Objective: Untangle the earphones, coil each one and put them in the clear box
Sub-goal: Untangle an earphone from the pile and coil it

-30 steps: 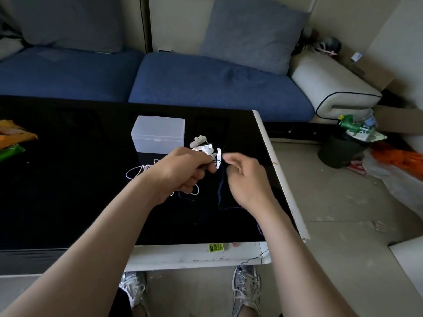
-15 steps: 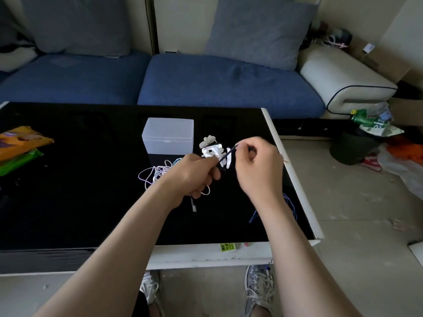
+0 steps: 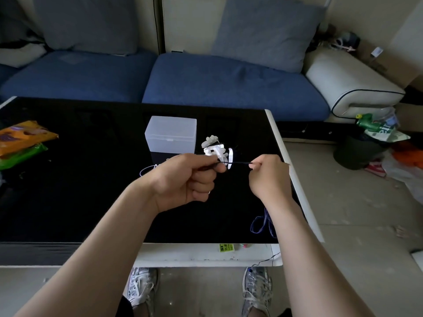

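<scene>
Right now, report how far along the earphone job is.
Done: nothing coiled yet; the clear box sits shut. In hand: left hand and right hand stretch the dark earphone cable between them. Remaining: the white earphone cable on the table, coiling, boxing.

Head camera looks forward and down, close over the table [image 3: 273, 124] (wide-angle); no second view.

I pinch a navy cable [image 3: 238, 163], near black. White earphones [image 3: 216, 148], white cord. Clear box [image 3: 171, 136]: frosted, plain. Table [image 3: 68, 191]: glossy black top, white rim, with a yellow-green sticker [image 3: 226, 247] on the front edge. Orange packet [image 3: 20, 138] with purple print, green packet [image 3: 23, 154]. Sofa [image 3: 217, 85] blue, pillow [image 3: 265, 30] grey-blue. Armrest [image 3: 348, 81] white with dark piping. My sneakers [image 3: 257, 287]: silver-grey, white laces.
</scene>
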